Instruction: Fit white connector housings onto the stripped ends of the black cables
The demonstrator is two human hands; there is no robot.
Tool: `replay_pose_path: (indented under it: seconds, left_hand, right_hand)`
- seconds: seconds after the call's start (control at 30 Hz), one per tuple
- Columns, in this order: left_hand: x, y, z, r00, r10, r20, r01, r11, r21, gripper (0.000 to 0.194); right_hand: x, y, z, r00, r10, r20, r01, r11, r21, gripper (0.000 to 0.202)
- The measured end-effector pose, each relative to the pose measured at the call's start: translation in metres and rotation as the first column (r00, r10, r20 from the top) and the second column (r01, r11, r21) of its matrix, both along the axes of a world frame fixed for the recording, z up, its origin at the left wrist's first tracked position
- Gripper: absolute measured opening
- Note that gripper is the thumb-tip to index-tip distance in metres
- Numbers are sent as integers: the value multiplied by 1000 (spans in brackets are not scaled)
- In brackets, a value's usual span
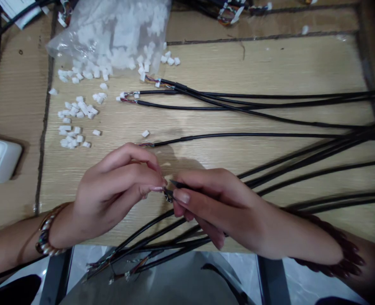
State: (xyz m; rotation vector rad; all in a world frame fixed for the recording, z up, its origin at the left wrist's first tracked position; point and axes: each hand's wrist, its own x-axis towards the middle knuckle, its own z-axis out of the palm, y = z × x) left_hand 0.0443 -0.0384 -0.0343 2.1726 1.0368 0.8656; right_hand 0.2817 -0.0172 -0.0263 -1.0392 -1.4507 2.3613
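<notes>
Wooden tabletop point(225, 63) held, at left, loose white connectors point(84, 109) apparently left to fit; your left hand point(112, 191) pinched a tiny piece point(168, 195), too blurred to identify; beside it your right hand point(219, 201) gripped dark tweezers point(178, 184); some black cables point(181, 87) stretching right already bore connectors.

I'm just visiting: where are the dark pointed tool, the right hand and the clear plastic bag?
Dark pointed tool point(179, 184): head view, on its upper prong.
Right hand point(223, 203): head view, on the middle of the hand.
Clear plastic bag point(77, 34): head view, on its left side.
</notes>
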Motion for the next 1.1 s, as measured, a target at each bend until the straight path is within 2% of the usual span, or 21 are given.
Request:
replay_pose_path:
  seconds: [0.37,0.8,1.1]
  left_hand:
    - [0,0,2,1000,-14,-15,14,1000,10,18]
    - [0,0,1,1000,-23,0,23,1000,12,20]
    - [0,0,2,999,-42,3,42,999,-13,17]
  right_hand:
    - [-3,-3,-4,997,-60,-54,60,998,6,30]
    - [-5,-4,-9,991,-81,-108,80,997,-13,37]
    - [-3,-2,-12,992,-40,-118,42,999,11,42]
